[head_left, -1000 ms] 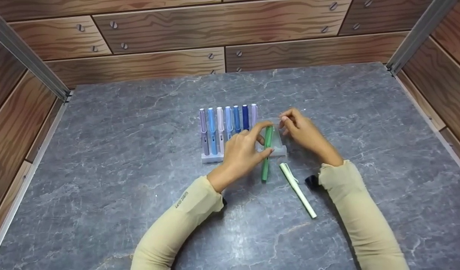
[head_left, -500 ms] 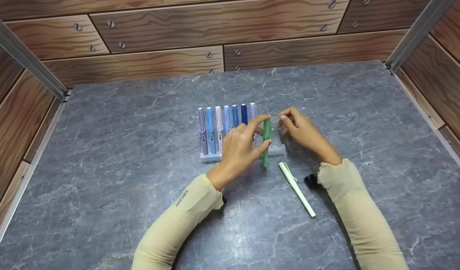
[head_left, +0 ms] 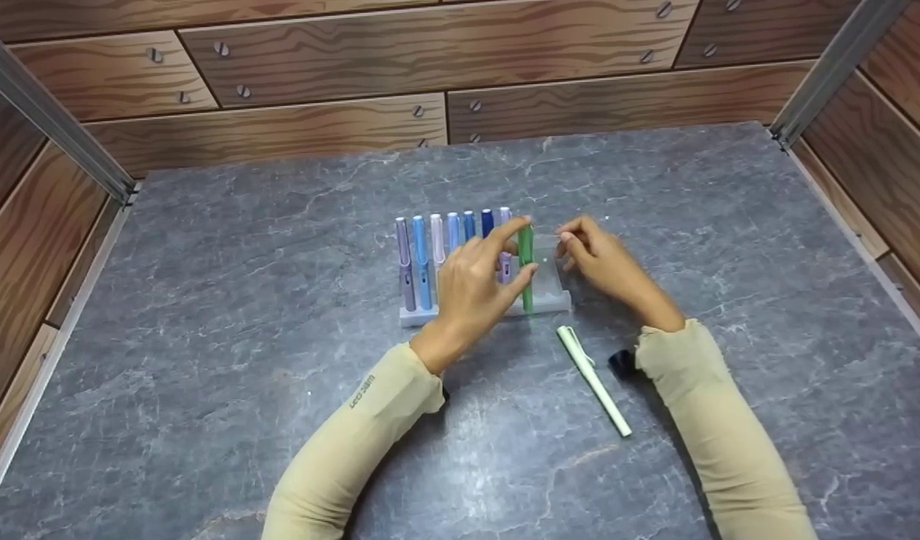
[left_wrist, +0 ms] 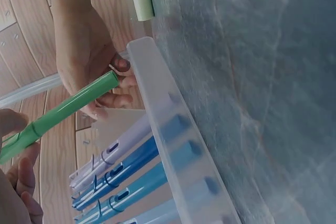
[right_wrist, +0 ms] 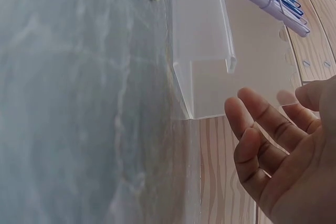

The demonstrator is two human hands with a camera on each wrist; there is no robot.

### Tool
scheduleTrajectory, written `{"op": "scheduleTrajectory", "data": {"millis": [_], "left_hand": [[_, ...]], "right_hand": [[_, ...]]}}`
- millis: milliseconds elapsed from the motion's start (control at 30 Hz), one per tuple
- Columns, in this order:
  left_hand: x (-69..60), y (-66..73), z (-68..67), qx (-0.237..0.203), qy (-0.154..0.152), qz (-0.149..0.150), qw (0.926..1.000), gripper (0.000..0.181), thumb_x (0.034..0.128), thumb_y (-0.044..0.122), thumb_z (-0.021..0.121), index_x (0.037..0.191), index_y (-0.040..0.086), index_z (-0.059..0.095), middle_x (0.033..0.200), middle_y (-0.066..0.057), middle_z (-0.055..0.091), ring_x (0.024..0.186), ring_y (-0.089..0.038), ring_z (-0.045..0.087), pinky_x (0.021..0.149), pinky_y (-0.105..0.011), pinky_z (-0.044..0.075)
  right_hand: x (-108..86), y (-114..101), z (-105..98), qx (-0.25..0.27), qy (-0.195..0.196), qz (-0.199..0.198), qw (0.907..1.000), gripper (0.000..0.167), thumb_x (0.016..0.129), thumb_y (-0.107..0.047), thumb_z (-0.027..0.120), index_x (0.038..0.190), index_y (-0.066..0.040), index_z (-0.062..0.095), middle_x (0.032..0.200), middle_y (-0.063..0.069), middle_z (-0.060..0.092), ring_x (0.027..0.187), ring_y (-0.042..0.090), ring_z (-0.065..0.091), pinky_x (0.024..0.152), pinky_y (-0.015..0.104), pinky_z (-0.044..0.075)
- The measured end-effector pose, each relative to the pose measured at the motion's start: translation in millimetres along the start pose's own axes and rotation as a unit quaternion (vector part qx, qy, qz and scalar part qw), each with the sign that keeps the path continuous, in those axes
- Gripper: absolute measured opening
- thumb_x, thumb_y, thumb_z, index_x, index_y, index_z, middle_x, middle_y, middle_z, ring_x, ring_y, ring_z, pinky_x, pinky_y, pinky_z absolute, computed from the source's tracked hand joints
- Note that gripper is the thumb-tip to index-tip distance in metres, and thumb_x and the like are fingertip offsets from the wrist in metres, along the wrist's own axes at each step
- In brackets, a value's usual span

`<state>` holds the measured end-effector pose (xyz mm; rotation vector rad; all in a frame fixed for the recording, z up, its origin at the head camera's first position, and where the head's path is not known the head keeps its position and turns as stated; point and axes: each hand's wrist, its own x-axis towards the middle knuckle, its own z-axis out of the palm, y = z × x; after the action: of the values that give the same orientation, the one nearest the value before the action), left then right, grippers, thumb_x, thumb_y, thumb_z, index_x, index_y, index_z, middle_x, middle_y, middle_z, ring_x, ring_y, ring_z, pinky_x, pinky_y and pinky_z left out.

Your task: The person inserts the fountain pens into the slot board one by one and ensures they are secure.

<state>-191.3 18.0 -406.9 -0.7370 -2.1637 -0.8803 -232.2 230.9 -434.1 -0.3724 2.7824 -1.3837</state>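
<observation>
My left hand (head_left: 471,285) pinches a green pen (head_left: 526,251) between thumb and fingers. It holds the pen nearly upright before the clear pen stand (head_left: 554,300), right of the lilac pen (head_left: 506,266). The green pen's lower end is at the stand's front ledge; whether it touches is unclear. My right hand (head_left: 602,259) is at the stand's right edge. In the right wrist view, its thumb and a fingertip (right_wrist: 286,97) seen through the clear panel pinch the corner, other fingers loosely curled. A pale green pen (head_left: 595,382) lies on the table in front of the stand.
Several blue, purple and pinkish pens, such as a light blue pen (head_left: 421,262), lean in a row in the stand's left part. The grey marbled table (head_left: 242,337) is bounded by wood-patterned walls (head_left: 430,56) behind and at both sides.
My left hand has moved away from me and slightly left, carrying the green pen from in front of the stand up against its slot area. My right hand stays at the stand's edge.
</observation>
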Motion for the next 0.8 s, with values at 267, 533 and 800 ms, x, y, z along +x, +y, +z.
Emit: {"op": "scheduleTrajectory", "data": {"millis": [267,533,800], "left_hand": [[0.8,-5.6,3.3,0.012,0.002,-0.006,0.9999,0.052,0.0777,0.021,0.079,0.125,0.016,0.058,0.084,0.003,0.073,0.060,-0.012,0.052,0.054,-0.024,0.038],[-1.6,-10.5,8.4,0.029,0.007,-0.010,0.9995,0.051,0.0789,0.024,0.078,0.125,0.018,0.059,0.085,0.004,0.073,0.060,-0.011,0.052,0.054,-0.025,0.039],[-1.6,-12.5,10.6,0.030,0.014,0.001,0.9995,0.050,0.0801,0.024,0.077,0.126,0.018,0.058,0.087,0.003,0.073,0.060,-0.011,0.052,0.054,-0.025,0.039]], "right_hand": [[-0.3,0,0,-0.001,0.001,0.001,1.0000,0.030,0.104,-0.021,0.040,0.118,0.004,0.050,0.095,0.021,0.065,0.075,0.022,0.061,0.069,0.026,0.050],[-1.1,-2,0,-0.001,-0.004,0.004,1.0000,0.031,0.104,-0.022,0.039,0.120,0.002,0.051,0.094,0.020,0.066,0.075,0.022,0.060,0.065,0.021,0.047],[-0.2,-3,0,0.006,-0.001,0.004,1.0000,0.030,0.104,-0.019,0.040,0.119,0.005,0.050,0.095,0.024,0.065,0.074,0.022,0.060,0.067,0.024,0.049]]}}
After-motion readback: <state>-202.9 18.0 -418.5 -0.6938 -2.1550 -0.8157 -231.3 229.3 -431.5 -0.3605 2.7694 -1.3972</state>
